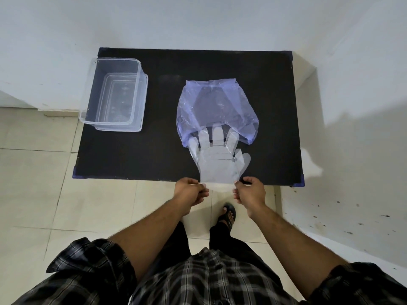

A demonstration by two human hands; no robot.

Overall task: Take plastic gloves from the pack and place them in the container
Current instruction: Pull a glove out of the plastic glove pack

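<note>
A clear plastic glove [217,160] lies flat on the black table [136,155], fingers pointing away from me. Its fingertips sit at the open mouth of the bluish plastic pack [217,108]. My left hand [191,191] pinches the left corner of the glove's cuff at the table's near edge. My right hand [250,190] pinches the right corner of the cuff. The clear rectangular container [114,94] stands at the table's far left, with nothing visible inside it.
The table stands in a corner, with white walls behind it and to its right. Pale floor tiles lie to the left and below. My foot in a sandal [228,213] is just under the near table edge.
</note>
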